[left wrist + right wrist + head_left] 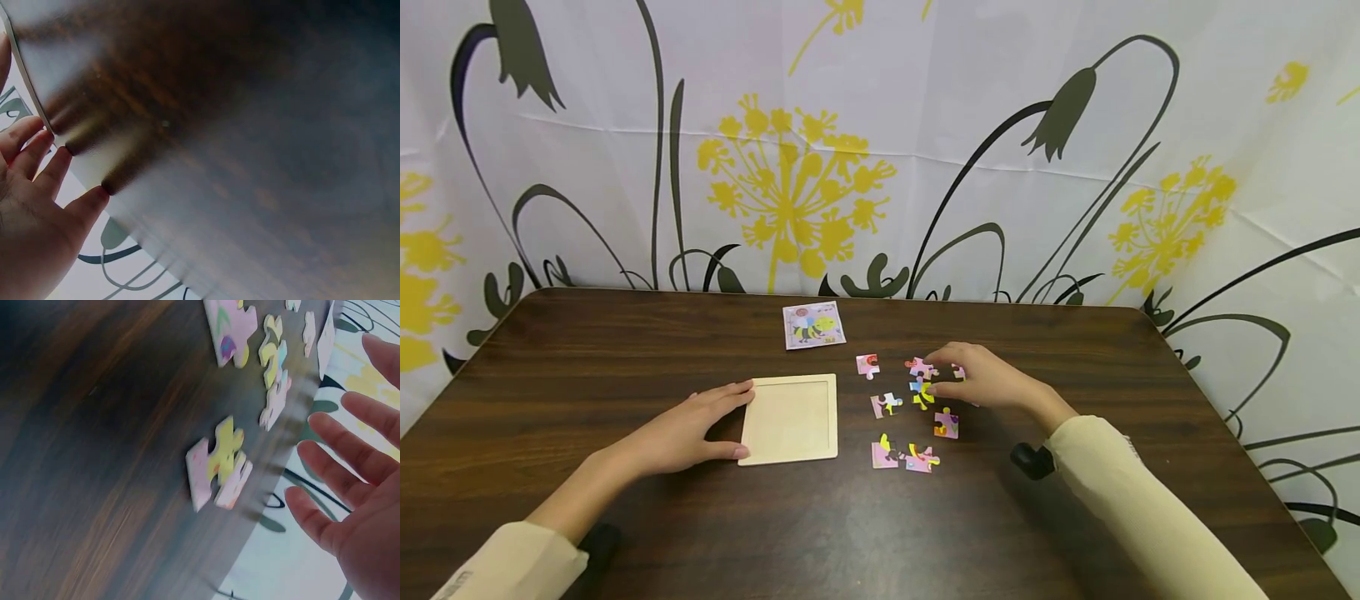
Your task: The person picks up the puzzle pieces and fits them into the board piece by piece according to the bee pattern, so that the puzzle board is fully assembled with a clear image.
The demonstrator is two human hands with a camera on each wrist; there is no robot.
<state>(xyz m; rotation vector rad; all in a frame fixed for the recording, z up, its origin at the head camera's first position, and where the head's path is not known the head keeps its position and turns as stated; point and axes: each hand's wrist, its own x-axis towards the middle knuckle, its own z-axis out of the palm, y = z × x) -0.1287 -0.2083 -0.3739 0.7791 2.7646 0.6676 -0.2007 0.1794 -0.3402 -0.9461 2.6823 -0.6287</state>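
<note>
In the head view, a square, pale wooden puzzle tray (pixel 789 461) lies on the table. My left hand (pixel 692 425) rests at its left side, with thumb and fingertips touching the rim and spread apart. Several loose jigsaw pieces are scattered right of the tray, including a pink corner piece (pixel 867 364) and a yellow-and-blue piece (pixel 921 392). Over the right-hand pieces hovers my right hand (pixel 988 379), partly hiding some of them. In the right wrist view its fingers (pixel 340 447) are spread and hold nothing, with a pink piece (pixel 228 328) lying nearby.
A square picture card (pixel 814 324) with a bee printed on it lies behind the tray. The dark wood-grain table (pixel 760 533) ends at the back against a flower-patterned cloth (pixel 940 125). Two more pieces (pixel 884 453) lie at the front of the scattered group.
</note>
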